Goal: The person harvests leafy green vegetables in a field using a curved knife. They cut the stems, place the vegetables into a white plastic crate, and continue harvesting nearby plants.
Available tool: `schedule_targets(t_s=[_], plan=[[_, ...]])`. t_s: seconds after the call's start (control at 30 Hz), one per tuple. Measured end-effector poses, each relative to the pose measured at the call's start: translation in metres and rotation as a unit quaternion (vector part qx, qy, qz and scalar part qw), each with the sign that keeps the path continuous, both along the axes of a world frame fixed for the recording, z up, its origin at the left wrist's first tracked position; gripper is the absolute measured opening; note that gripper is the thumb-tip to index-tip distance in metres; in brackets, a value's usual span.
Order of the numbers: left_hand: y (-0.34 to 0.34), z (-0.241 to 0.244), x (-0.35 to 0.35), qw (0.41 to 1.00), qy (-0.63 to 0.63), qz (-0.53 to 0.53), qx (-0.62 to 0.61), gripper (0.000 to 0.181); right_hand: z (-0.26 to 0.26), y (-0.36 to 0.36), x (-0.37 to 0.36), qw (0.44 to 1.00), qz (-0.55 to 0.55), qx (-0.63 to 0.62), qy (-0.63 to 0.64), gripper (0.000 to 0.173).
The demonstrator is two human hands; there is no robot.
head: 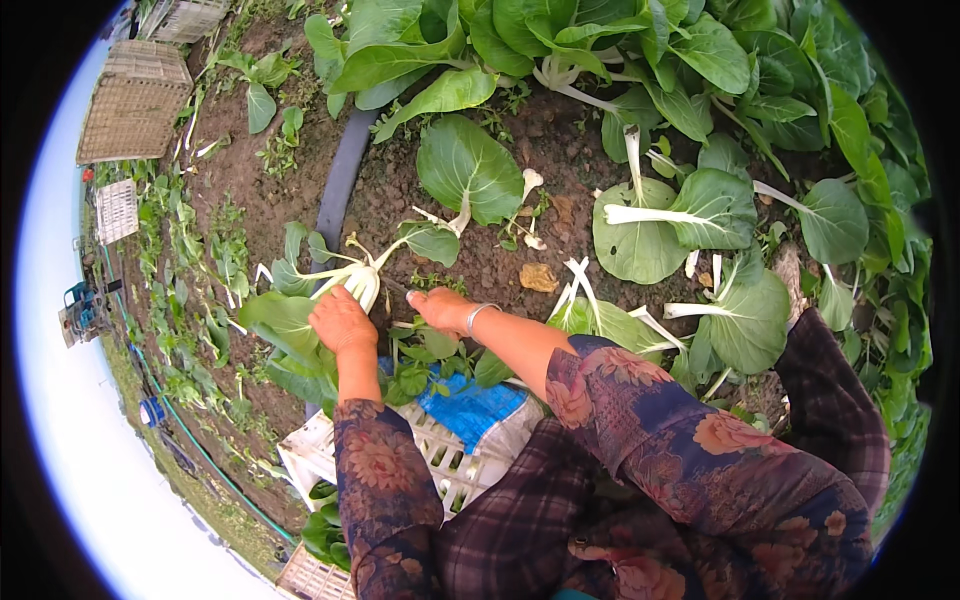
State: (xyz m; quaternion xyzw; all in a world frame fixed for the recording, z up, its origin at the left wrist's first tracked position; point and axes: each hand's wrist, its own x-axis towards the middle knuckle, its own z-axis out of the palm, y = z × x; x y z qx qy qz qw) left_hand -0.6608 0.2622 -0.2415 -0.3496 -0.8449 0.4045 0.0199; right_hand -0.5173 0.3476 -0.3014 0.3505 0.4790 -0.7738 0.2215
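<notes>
My left hand point(343, 322) grips a bok choy point(363, 285) by its pale stalks, with the root end turned away from me. Its green leaves point(289, 322) spread out to the left of and beneath the hand. In my right hand point(444, 309) is the handle of a small knife point(393, 285). The blade points left at the base of the bok choy; whether it touches the stalks I cannot tell. Beyond both hands, a cut leaf point(472, 169) lies on the soil.
A dark hose point(346, 172) crosses the soil. Uncut bok choy point(555, 45) grows at the far side. Loose leaves point(637, 232) litter the ground at right. Near my legs is a white plastic crate point(469, 480) with a blue and white sack point(472, 409). More crates point(135, 97) stand far left.
</notes>
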Motion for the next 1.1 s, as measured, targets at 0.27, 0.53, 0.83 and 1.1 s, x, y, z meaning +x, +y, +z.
schedule_targets(t_s=[0.27,0.53,0.83,1.1], plan=[[0.004,0.054,0.016,0.986,-0.119,0.008,0.116,0.057,-0.005,-0.034,0.094,0.990,-0.127,0.042,0.048,0.056],[0.086,0.194,0.102,0.812,-0.517,-0.007,0.272,0.057,0.138,0.090,0.178,0.876,-0.391,0.151,0.239,0.040],[0.104,0.272,0.199,0.683,-0.677,-0.111,0.251,0.071,0.274,0.104,0.281,0.804,-0.241,0.434,0.328,0.050],[0.072,0.326,0.240,0.634,-0.721,-0.177,0.217,0.077,0.334,0.088,0.340,0.735,-0.308,0.548,0.254,0.021]])
